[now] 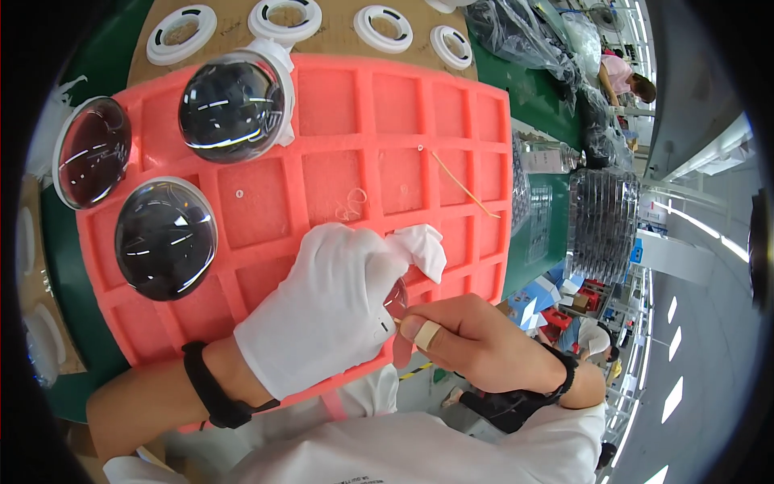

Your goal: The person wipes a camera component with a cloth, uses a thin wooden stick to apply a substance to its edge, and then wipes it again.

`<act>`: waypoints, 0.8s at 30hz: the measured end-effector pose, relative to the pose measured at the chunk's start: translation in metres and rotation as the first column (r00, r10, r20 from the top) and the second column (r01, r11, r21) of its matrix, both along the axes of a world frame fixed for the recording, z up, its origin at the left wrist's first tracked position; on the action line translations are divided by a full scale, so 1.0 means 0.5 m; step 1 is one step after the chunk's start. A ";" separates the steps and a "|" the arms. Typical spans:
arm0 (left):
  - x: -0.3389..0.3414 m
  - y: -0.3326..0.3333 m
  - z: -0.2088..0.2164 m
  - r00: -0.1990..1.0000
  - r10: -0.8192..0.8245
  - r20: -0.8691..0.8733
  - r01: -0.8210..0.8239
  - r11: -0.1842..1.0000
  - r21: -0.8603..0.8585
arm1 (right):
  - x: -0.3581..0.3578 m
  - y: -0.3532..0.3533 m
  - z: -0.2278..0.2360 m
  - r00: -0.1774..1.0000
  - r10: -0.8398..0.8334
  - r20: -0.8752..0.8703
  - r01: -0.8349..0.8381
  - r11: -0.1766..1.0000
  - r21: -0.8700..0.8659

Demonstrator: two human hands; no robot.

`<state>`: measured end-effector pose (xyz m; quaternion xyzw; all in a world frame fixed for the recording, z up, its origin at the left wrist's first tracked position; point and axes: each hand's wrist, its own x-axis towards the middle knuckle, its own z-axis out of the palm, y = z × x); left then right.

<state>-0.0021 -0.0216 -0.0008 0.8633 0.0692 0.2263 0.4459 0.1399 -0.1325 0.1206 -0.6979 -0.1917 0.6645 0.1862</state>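
White shirt front closest, two hands meeting over a red tray

A white shirt [363,452] is filling the near edge, below the fingers. The left hand [322,298], in a white glove, is clamping its fingers on a glossy reddish part [394,300], mostly hidden between the two hands. The bare right hand [484,343], with a beige wrap [428,335] circling one digit, is pressing thumb and forefinger together at that part's edge; whether they are pinching something small, I cannot tell. Both wrists are wearing black bands.

Beneath the fingers, a red compartmented tray [326,101] is lying on a green table [536,206]. Left of the gloved fingers, three dark shiny domes with white rims are sitting: one upper [234,105], one at the far left [94,153], one nearer [165,238]. Beyond the fingers, slightly right, a thin yellow strand [466,189] is stretching across compartment walls. Farther beyond, white rings [362,29] are resting on brown cardboard [337,28]. Well right of the fingers, layered dark plastic trays [601,222] are standing stacked, and a person in pink [617,77] is leaning farther off.
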 end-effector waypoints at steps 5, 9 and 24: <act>0.007 -0.001 -0.004 0.995 -0.075 -0.066 0.074 0.997 -0.019 | -0.001 0.042 0.018 0.988 0.086 0.125 -0.073 0.991 -0.108; 0.008 0.000 -0.009 0.999 0.049 -0.001 -0.049 0.998 -0.043 | 0.013 0.049 0.006 0.985 0.114 0.129 -0.105 0.992 -0.076; -0.003 0.034 0.038 0.989 -0.085 -0.121 0.080 0.996 -0.050 | 0.071 0.128 -0.092 0.613 -0.133 0.779 -0.736 0.263 0.624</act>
